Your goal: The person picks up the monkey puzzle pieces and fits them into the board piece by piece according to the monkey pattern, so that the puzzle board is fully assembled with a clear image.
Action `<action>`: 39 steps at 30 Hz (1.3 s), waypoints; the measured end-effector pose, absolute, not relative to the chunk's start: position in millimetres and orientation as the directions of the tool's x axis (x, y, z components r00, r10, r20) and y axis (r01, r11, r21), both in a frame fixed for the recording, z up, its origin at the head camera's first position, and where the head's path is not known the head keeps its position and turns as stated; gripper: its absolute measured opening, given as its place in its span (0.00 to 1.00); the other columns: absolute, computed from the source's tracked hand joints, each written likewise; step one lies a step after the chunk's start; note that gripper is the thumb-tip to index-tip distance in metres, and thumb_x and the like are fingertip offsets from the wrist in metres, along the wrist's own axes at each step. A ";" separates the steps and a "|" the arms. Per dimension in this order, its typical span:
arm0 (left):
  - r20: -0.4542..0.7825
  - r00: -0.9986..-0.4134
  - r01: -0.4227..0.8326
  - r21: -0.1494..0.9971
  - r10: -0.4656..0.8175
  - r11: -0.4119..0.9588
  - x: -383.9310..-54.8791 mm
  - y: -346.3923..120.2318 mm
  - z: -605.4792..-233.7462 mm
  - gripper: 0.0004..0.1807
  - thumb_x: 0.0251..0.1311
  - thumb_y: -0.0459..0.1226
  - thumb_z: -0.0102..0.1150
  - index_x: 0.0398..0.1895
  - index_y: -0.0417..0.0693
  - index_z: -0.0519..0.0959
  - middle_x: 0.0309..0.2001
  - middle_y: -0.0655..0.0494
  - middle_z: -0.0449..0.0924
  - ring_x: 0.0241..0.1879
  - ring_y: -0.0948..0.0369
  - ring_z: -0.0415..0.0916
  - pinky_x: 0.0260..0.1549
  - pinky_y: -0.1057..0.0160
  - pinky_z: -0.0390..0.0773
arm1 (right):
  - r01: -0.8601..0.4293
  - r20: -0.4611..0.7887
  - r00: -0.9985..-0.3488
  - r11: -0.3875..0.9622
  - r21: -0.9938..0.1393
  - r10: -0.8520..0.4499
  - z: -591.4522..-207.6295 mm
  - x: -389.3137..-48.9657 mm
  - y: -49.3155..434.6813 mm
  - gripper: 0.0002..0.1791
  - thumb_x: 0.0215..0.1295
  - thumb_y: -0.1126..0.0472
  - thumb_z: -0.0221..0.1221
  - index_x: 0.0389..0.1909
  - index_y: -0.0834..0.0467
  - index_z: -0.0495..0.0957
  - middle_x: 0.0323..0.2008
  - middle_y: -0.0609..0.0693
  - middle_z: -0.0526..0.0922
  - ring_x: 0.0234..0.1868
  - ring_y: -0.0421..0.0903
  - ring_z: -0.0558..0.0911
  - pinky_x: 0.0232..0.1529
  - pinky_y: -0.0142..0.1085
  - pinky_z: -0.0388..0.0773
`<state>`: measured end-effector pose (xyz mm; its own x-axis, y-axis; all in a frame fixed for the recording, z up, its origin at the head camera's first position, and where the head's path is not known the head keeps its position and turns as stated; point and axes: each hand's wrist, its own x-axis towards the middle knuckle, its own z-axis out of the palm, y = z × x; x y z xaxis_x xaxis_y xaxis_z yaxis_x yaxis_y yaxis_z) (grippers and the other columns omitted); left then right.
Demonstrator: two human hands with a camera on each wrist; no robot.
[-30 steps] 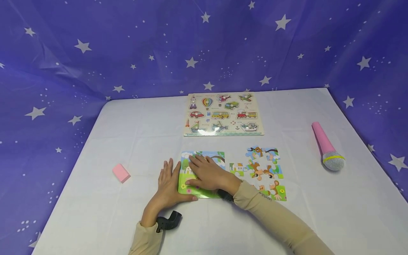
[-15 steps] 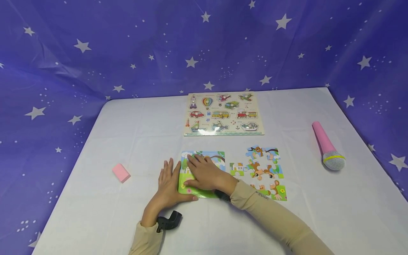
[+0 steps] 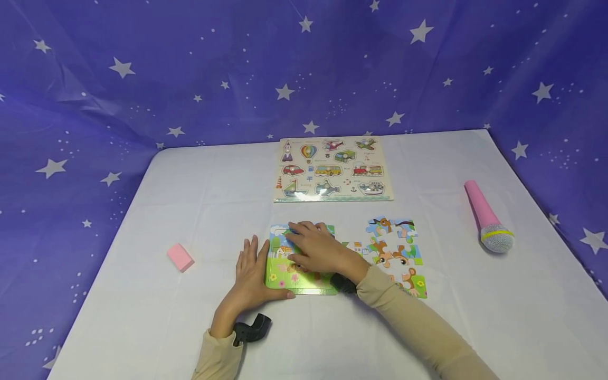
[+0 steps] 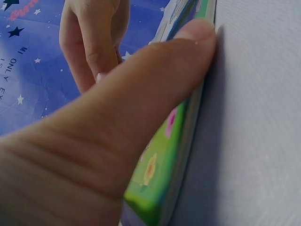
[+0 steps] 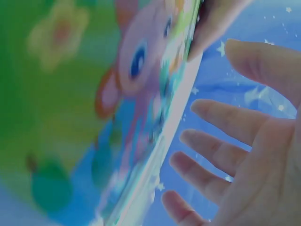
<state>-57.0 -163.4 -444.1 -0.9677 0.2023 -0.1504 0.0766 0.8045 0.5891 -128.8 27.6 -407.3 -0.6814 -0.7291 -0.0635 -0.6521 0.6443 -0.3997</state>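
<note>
My left hand rests along the left side of a square puzzle board with a green, flowery picture. Its thumb lies along the near edge of that board in the left wrist view. Above the board's upper half is my right hand, which hides part of the picture. In the right wrist view the fingers of this hand are spread with nothing between them, beside the board's face. Loose jigsaw pieces with an animal picture lie to the right, partly behind the right wrist.
A larger vehicle peg puzzle lies at the back middle of the white table. A pink block is on the left. To the right lies a pink toy microphone. A starry purple cloth hangs behind.
My right hand has lifted and shifted slightly right and away over the board, uncovering the lower part of the picture. The left hand has stayed in place.
</note>
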 end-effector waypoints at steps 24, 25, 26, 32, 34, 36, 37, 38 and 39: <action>-0.123 -0.970 0.099 0.585 0.209 0.805 -57.4 -164.0 -444.7 0.68 0.30 0.60 0.71 0.70 0.39 0.42 0.71 0.36 0.27 0.69 0.41 0.21 0.64 0.39 0.33 | -0.703 -0.192 -0.588 0.614 -0.360 -0.786 -406.6 -118.3 20.0 0.34 0.65 0.41 0.45 0.66 0.57 0.58 0.70 0.54 0.53 0.71 0.53 0.52 0.67 0.53 0.53; -0.120 -0.970 0.101 0.585 0.209 0.805 -57.2 -164.0 -444.8 0.68 0.30 0.59 0.71 0.70 0.39 0.42 0.71 0.36 0.28 0.69 0.41 0.21 0.64 0.39 0.33 | -0.704 -0.192 -0.589 0.615 -0.355 -0.785 -406.6 -118.3 19.7 0.34 0.65 0.41 0.45 0.66 0.57 0.58 0.70 0.54 0.53 0.71 0.53 0.52 0.66 0.52 0.54; -0.116 -0.971 0.104 0.585 0.210 0.804 -57.1 -164.0 -445.0 0.68 0.30 0.59 0.71 0.70 0.39 0.42 0.71 0.36 0.28 0.69 0.40 0.22 0.64 0.39 0.33 | -0.705 -0.190 -0.590 0.616 -0.352 -0.785 -406.3 -118.3 19.5 0.34 0.65 0.41 0.45 0.66 0.57 0.58 0.70 0.54 0.53 0.71 0.53 0.52 0.66 0.53 0.54; -0.123 -0.970 0.101 0.585 0.211 0.805 -56.9 -163.3 -444.5 0.68 0.30 0.59 0.71 0.70 0.39 0.42 0.71 0.36 0.28 0.69 0.41 0.21 0.64 0.40 0.32 | -0.700 -0.147 -0.614 0.620 -0.354 -0.776 -404.5 -121.0 21.0 0.33 0.64 0.41 0.46 0.64 0.55 0.62 0.69 0.54 0.54 0.70 0.55 0.54 0.65 0.54 0.56; -0.135 -0.968 0.092 0.590 0.211 0.802 -56.8 -163.2 -443.6 0.68 0.30 0.60 0.71 0.70 0.40 0.41 0.71 0.37 0.27 0.69 0.41 0.20 0.64 0.40 0.31 | -0.685 -0.130 -0.632 0.629 -0.368 -0.764 -402.4 -123.5 23.9 0.32 0.64 0.41 0.47 0.64 0.55 0.63 0.69 0.54 0.56 0.69 0.54 0.55 0.64 0.53 0.57; -0.146 -0.967 0.082 0.596 0.208 0.799 -56.6 -163.2 -442.9 0.69 0.30 0.59 0.71 0.70 0.40 0.41 0.71 0.38 0.26 0.70 0.42 0.20 0.64 0.41 0.31 | -0.658 -0.120 -0.653 0.639 -0.400 -0.748 -398.9 -126.8 28.5 0.32 0.64 0.41 0.48 0.64 0.55 0.63 0.68 0.55 0.58 0.69 0.54 0.57 0.64 0.53 0.57; -0.147 -0.967 0.080 0.600 0.207 0.796 -56.5 -163.3 -442.7 0.69 0.30 0.59 0.71 0.70 0.40 0.41 0.71 0.37 0.26 0.70 0.42 0.20 0.64 0.41 0.31 | -0.641 -0.117 -0.666 0.645 -0.415 -0.737 -396.8 -128.9 31.6 0.32 0.64 0.41 0.48 0.63 0.56 0.64 0.67 0.56 0.59 0.68 0.54 0.58 0.64 0.53 0.57; -0.143 -0.968 0.079 0.606 0.206 0.791 -56.4 -163.3 -442.4 0.69 0.29 0.58 0.72 0.70 0.39 0.41 0.71 0.37 0.26 0.69 0.42 0.20 0.64 0.41 0.31 | -0.624 -0.114 -0.678 0.651 -0.431 -0.726 -394.8 -131.2 35.3 0.32 0.64 0.42 0.48 0.63 0.56 0.64 0.66 0.56 0.61 0.68 0.54 0.59 0.64 0.53 0.57; -0.144 -0.968 0.076 0.608 0.204 0.790 -56.4 -163.3 -442.2 0.68 0.29 0.58 0.72 0.70 0.39 0.42 0.71 0.37 0.27 0.70 0.42 0.20 0.64 0.41 0.30 | -0.608 -0.111 -0.691 0.658 -0.444 -0.714 -392.9 -133.5 39.6 0.31 0.64 0.42 0.49 0.63 0.56 0.65 0.65 0.57 0.63 0.67 0.54 0.60 0.64 0.54 0.57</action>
<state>-56.4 -163.3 -442.2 -0.9684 0.2037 -0.1436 0.0760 0.7903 0.6080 -133.5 39.6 -392.9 -0.6910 -0.7142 -0.1114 -0.6082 0.6577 -0.4444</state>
